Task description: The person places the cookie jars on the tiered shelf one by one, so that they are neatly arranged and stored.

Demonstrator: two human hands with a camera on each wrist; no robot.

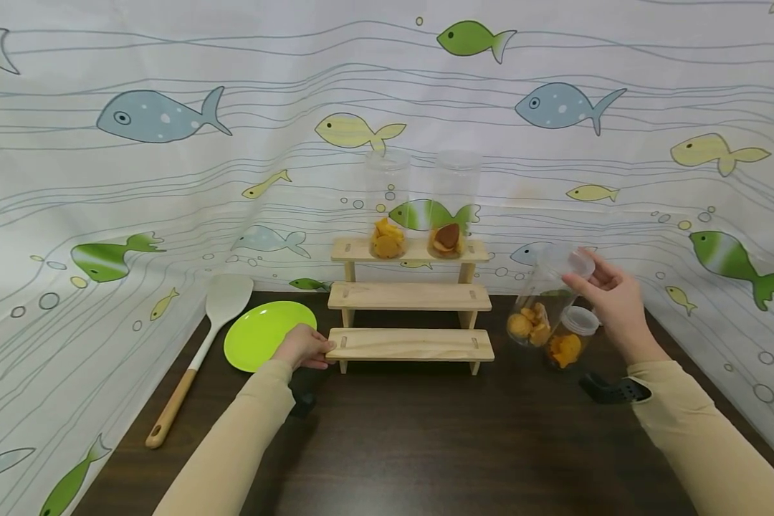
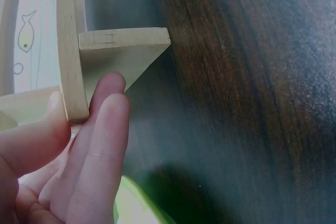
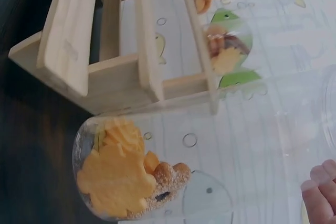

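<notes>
At 1 o'clock from the person, the right hand [image 1: 619, 308] is gripping a tall jar [image 1: 545, 276] near its top; the jar is leaning, with snacks [image 1: 529, 324] sitting low inside, just beside a small jar [image 1: 570, 342]. At 11 o'clock, the left hand [image 1: 304, 347] is pinching a wooden shelf [image 1: 409, 344], apparently steadying it. Moving the tall jar seems in hand; the next move is probably calling for clearance from the small jar.

A: What do we see on the table [image 1: 387, 430]?
B: Dark wood grain; we note spatula [image 1: 203, 350], green plate [image 1: 264, 333], wooden three-step shelf [image 1: 409, 295], small jar [image 1: 566, 347].
A: And on the shelf?
B: Two tall jars [image 1: 388, 204], top step.
</notes>
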